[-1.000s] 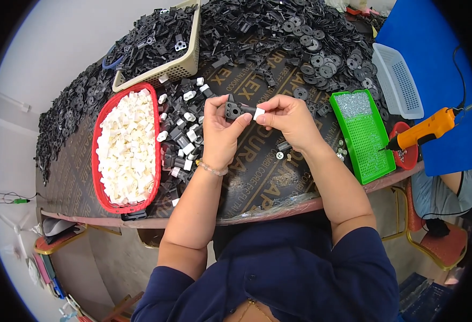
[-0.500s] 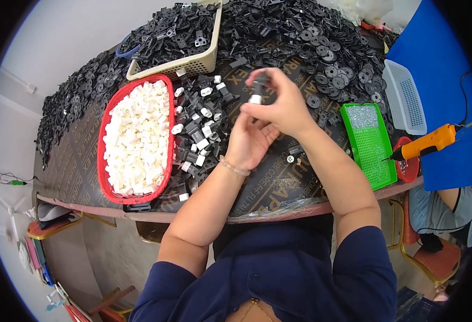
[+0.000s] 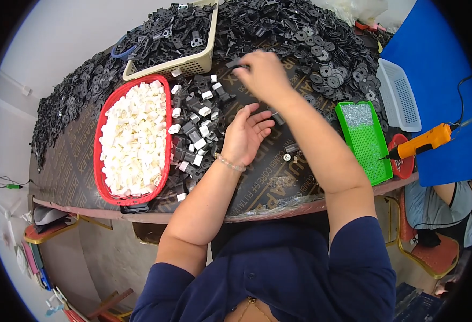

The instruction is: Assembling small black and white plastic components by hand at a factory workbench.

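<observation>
My right hand (image 3: 264, 78) reaches over the far middle of the table, its fingers pinched on a small black plastic part (image 3: 234, 63) that is partly blurred. Nearer to me, my left hand (image 3: 246, 138) is held palm up with loosely curled fingers and nothing in it. Left of it lies a heap of black pieces with white caps (image 3: 197, 134). Beside that heap stands a red basket (image 3: 97, 155) full of small white plastic caps (image 3: 134, 139). A dark piece with a metal pin (image 3: 277, 118) is near my left fingertips, partly behind my right forearm.
At the back, a cream basket (image 3: 213, 43) holds black parts, with loose black parts and discs (image 3: 327, 78) piled around. A green tray (image 3: 373, 142) of small screws, a red bowl (image 3: 402, 166), a white basket (image 3: 399, 96) and an orange electric screwdriver (image 3: 426, 140) are at the right.
My right hand has moved away from my left, up and to the left. The black-and-white piece it held no longer shows in it. My left hand stays nearly in place, fingers now uncovered.
</observation>
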Demonstrator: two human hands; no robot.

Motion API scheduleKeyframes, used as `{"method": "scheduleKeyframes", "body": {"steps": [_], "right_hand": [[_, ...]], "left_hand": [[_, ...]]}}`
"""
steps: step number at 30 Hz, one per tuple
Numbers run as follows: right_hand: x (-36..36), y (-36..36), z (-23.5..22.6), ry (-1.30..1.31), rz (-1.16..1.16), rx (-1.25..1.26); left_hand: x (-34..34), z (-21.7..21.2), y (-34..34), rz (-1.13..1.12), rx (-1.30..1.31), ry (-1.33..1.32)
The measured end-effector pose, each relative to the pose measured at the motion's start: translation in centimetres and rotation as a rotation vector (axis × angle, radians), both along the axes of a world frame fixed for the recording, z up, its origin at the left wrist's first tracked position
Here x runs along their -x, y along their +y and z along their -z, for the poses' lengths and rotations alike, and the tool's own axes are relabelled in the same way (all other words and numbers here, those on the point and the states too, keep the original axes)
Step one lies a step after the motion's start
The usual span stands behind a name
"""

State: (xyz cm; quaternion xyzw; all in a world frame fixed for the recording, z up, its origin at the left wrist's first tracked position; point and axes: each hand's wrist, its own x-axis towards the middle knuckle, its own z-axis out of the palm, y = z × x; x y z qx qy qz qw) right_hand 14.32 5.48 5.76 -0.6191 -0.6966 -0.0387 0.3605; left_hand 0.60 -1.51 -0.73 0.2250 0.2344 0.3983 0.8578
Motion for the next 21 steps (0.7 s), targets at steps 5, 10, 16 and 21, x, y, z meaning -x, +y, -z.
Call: {"method": "scheduleKeyframes", "body": {"steps": [5, 10, 16, 21], "right_hand": [[-8.6, -2.1, 5.7, -0.17, 0.18, 0.311], [-9.7, -3.9, 6.1, -0.084, 0.219, 0.322], [-6.9, -8.4, 4.4, 0.307, -0.004, 0.48], [-5.4, -7.4, 7.7, 0.785, -0.105, 0.417]], "left_hand": [[-0.8, -0.1, -0.4, -0.018, -0.074, 0.099], [-1.1, 0.3, -0.2, -0.072, -0.341, 0.338], [-1.6, 0.5, -1.0, -0.058, -0.299, 0.338], [-2.1, 0.3, -1.1, -0.108, -0.238, 0.288]]}}
